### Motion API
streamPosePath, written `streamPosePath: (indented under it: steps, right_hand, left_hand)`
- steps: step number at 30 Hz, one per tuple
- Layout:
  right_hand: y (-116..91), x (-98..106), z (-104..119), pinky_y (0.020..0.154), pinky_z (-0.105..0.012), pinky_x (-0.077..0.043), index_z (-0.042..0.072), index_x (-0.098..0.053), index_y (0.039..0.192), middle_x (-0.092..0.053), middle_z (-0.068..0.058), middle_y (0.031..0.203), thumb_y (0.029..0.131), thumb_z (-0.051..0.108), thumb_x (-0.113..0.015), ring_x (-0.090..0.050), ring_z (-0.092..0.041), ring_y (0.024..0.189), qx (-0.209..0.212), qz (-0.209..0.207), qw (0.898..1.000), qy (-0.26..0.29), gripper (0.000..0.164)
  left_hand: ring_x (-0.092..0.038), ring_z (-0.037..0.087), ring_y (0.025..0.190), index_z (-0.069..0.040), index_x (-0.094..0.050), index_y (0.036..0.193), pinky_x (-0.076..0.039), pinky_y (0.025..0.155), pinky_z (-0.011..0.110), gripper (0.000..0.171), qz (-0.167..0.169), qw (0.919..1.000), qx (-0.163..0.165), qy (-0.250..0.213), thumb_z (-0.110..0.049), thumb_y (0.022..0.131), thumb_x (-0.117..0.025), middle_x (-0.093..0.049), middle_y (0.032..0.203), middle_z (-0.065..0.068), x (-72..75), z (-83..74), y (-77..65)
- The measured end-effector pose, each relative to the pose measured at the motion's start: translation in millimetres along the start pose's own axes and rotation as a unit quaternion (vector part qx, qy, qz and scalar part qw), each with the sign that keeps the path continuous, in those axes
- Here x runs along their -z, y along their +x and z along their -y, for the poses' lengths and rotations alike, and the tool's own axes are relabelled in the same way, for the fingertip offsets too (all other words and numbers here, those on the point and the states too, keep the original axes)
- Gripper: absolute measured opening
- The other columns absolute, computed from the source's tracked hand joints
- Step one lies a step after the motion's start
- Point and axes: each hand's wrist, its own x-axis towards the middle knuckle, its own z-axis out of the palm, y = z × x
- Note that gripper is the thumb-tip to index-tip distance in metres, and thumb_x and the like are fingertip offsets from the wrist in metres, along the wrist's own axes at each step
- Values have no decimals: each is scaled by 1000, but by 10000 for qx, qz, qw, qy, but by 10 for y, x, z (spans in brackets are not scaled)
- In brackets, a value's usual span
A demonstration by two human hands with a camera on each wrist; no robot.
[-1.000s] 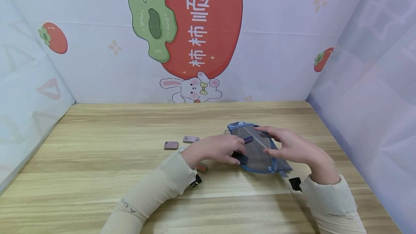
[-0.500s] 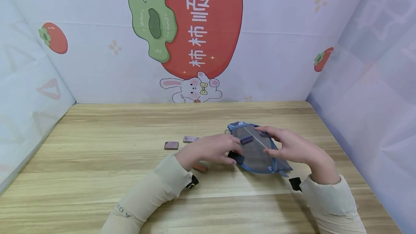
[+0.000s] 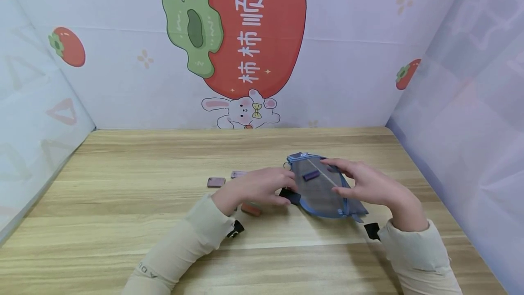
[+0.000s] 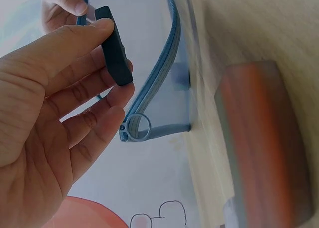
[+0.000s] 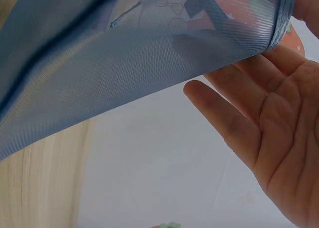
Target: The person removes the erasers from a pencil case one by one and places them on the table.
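Observation:
My left hand [image 3: 262, 186] pinches a small dark rectangular block [image 4: 115, 49] between thumb and fingertips, at the left edge of a see-through mesh pouch [image 3: 321, 199] with blue zip trim. My right hand [image 3: 370, 185] holds the pouch's opening at its right side, the edge passing between thumb and fingers. A small purple block [image 3: 311, 175] shows within the pouch's outline. Below the left hand an orange block [image 3: 250, 209] with a grey-green side lies on the table; it looms large beside the hand in the left wrist view.
Left of the pouch, a mauve block [image 3: 216, 182] lies on the wooden table [image 3: 135, 185], with a pale purple block [image 3: 239, 174] partly hidden behind the left hand. Printed cloth walls [image 3: 348, 58] close off the back and both sides.
My left hand has drawn back to the left, taking the dark block with it from over the pouch to its edge. The right hand and pouch have hardly moved.

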Motion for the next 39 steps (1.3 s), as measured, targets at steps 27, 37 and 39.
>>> streamPosePath:
  steps: [27, 37, 39]
  right_hand:
    - [-27, 15, 40, 95, -55, -50, 7, -46, 147, -59, -19, 138, 90, 17, -71, -60, -36, 122, 21, -36, 9995, -322, 63]
    - [-29, 14, 43, 99, -58, -46, 8, -45, 148, -57, -19, 140, 91, 18, -71, -56, -38, 127, -10, -35, 9997, -225, 64]
    - [-28, 14, 37, 99, -59, -46, 7, -45, 147, -57, -19, 140, 90, 17, -71, -56, -39, 128, 22, -51, 9997, -233, 63]
  left_hand:
    - [-56, 9, 93, -12, -72, 111, -50, 86, 23, 23, 16, 9990, 432, 136, -25, 92, -68, -66, 106, -2, 40, 24, -426]
    - [-56, 9, 90, -11, -73, 108, -50, 83, 22, 23, -94, 9982, 548, 226, -25, 90, -72, -66, 102, -2, 40, 18, -591]
    - [-56, 9, 89, -11, -73, 107, -49, 83, 22, 23, -103, 9980, 551, 304, -27, 89, -73, -66, 101, -2, 37, 14, -622]
